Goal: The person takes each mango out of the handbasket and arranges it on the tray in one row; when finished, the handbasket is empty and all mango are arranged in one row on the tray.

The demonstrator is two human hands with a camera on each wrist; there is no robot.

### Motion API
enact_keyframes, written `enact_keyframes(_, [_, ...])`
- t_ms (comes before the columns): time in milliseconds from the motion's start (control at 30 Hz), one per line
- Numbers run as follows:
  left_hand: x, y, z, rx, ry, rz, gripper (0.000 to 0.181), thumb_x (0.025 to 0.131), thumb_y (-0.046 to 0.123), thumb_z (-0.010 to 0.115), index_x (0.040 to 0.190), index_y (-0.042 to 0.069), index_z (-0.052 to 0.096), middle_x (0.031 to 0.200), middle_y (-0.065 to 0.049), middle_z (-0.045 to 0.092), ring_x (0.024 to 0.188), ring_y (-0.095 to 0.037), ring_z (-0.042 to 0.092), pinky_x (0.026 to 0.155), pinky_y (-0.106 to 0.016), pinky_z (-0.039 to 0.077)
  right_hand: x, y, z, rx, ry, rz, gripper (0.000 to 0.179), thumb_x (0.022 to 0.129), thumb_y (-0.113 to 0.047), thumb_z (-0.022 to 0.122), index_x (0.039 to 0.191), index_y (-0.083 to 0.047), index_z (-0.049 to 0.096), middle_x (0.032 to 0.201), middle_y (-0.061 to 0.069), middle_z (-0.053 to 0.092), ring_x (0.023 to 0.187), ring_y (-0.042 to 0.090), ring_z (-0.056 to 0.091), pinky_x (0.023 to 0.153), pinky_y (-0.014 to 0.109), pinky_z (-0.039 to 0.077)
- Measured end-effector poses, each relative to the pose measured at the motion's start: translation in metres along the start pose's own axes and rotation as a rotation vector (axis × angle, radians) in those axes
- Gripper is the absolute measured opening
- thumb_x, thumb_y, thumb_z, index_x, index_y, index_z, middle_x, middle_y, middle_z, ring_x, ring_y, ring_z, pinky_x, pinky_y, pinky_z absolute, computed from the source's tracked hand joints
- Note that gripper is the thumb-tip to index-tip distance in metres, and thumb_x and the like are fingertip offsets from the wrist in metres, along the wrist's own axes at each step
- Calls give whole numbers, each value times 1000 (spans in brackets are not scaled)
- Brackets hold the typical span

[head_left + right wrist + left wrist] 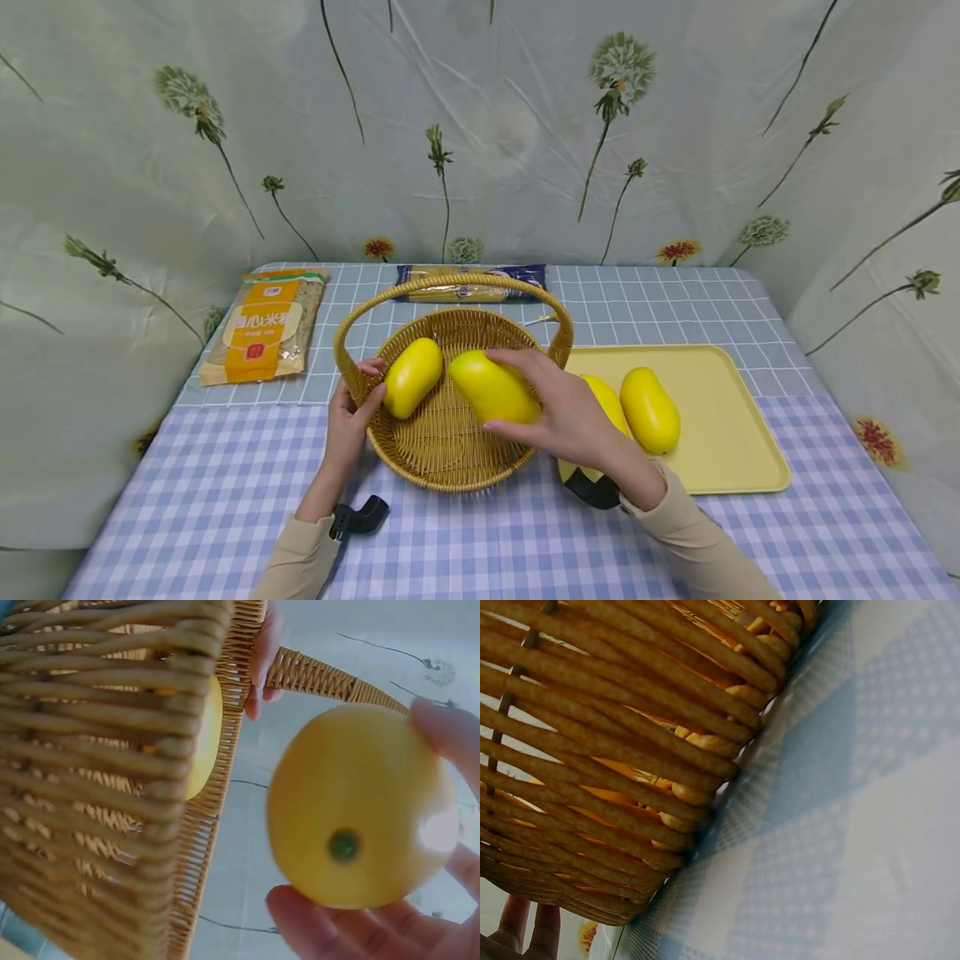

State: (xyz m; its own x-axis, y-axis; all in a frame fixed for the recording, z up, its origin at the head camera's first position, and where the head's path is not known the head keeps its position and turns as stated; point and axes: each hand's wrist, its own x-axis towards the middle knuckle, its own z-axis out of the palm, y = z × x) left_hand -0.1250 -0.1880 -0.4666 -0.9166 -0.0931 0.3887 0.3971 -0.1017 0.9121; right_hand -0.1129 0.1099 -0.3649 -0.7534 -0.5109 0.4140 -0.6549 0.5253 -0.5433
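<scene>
A round wicker basket with a tall arched handle stands in the middle of the table. At its left side, my left hand grips the rim by the base of the handle. One yellow mango lies inside, against the left wall. Over the right part of the basket, my right hand holds another mango between thumb and fingers. In the right wrist view, the held mango shows a green spot on its end, beside the basket wall. The left wrist view shows woven basket side with fingertips beyond it.
A yellow tray lies to the right, bearing two more mangoes, one partly behind my right hand. A bag of grain-like food lies at the back left. Behind the basket is a long noodle package. Checked cloth covers the table.
</scene>
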Motion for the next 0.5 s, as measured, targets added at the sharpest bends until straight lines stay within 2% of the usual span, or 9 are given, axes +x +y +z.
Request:
enact_keyframes(100, [1,0,-1,1,-5,3,20,91,-9,52,109,-13,43,124,-19,52,122,-22,46,106,-29,31,-7,2,-4,34,18,-8,75,76,-46,77,139,-26,41,130,-3,50,91,11,55,68,30,51])
enact_keyframes(267, [1,0,0,-2,-10,13,19,91,-9,53,109,-12,44,125,-23,51,122,-23,46,105,-29,32,-20,8,-9,107,51,1,76,75,-41,79,139,-23,42,125,-2,51,88,11,51,60,26,51])
enact_keyframes(500, [1,0,1,-5,-5,9,19,92,-10,52,108,-14,44,125,-26,49,122,-22,46,105,-28,31,-36,17,-13,189,192,-45,74,77,-50,74,133,-11,45,121,6,53,89,16,50,55,26,48])
